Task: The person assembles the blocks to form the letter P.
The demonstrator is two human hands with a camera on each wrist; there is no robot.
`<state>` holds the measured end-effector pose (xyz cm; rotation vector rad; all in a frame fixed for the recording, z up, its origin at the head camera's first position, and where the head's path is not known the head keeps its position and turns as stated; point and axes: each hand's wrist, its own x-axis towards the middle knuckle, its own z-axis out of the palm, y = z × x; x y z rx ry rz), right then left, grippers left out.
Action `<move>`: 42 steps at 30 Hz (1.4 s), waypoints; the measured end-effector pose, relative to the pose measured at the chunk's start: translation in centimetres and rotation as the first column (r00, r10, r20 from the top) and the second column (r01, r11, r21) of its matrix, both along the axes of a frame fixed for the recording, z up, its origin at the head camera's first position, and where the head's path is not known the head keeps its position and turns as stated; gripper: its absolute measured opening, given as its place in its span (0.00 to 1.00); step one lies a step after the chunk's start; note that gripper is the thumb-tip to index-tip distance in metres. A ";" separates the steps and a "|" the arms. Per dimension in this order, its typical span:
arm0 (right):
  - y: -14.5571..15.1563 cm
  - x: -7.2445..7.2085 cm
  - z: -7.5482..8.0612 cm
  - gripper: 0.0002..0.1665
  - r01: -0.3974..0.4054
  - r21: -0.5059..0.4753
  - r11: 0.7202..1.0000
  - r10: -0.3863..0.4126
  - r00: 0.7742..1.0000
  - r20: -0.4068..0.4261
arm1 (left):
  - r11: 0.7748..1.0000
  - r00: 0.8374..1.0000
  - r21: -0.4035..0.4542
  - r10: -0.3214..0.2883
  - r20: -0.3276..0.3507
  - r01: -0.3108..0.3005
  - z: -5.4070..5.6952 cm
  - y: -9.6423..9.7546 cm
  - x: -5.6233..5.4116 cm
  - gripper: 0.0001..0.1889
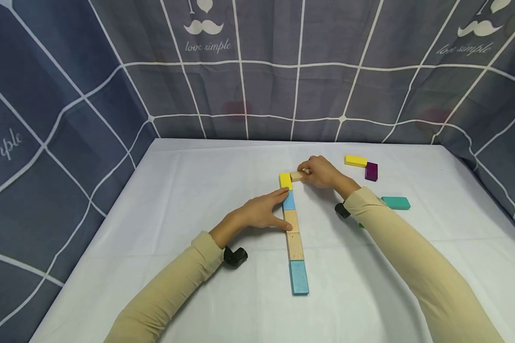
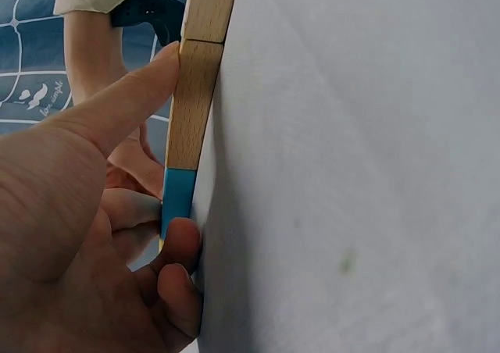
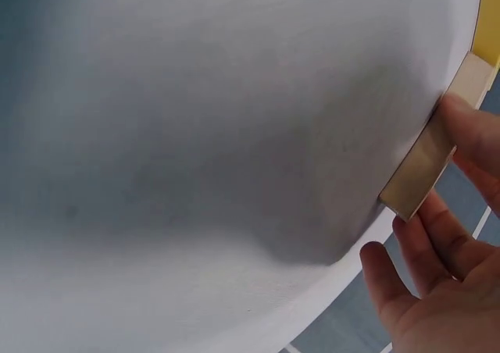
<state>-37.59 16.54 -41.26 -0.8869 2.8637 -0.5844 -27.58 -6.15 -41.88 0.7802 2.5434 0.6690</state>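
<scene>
A straight row of wooden blocks runs away from me on the table: a light-blue block (image 1: 299, 277) nearest, two plain wooden blocks (image 1: 295, 246), a blue block (image 1: 289, 201) and a yellow block (image 1: 285, 181) at the far end. My left hand (image 1: 262, 211) lies along the row's left side, thumb at the plain blocks and fingertips on the blue one. With thumb and fingers, my right hand (image 1: 322, 172) pinches another plain block (image 3: 422, 164). That block sits crosswise, its left end against the yellow block, partly covered by my fingers.
At the far right lie a yellow block (image 1: 355, 161) and a purple block (image 1: 371, 171), touching. A teal block (image 1: 396, 203) shows beyond my right sleeve, which hides most of a green piece (image 1: 361, 225). A dark checked curtain (image 1: 266, 95) encloses the white table (image 1: 189, 176).
</scene>
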 end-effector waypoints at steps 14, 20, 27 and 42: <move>-0.3 0.0 0.0 0.19 0.037 0.042 0.998 -0.036 0.999 -0.029 | 1.000 1.000 -0.005 -0.002 -0.010 0.002 0.1 0.0 0.1 0.54; -0.5 -0.3 0.0 0.20 0.046 0.049 0.998 -0.046 0.999 -0.018 | 1.000 1.000 0.004 -0.001 -0.010 0.001 0.1 -0.1 0.1 0.54; -0.6 -0.1 0.2 0.26 0.080 0.048 0.996 -0.079 0.997 -0.011 | 1.000 1.000 0.016 -0.003 0.003 0.003 0.3 -0.1 0.2 0.53; 7.5 0.1 2.5 0.30 0.368 -0.074 0.927 -0.370 0.929 -0.013 | 0.999 1.000 0.044 0.012 0.017 -0.013 0.3 -0.1 0.5 0.53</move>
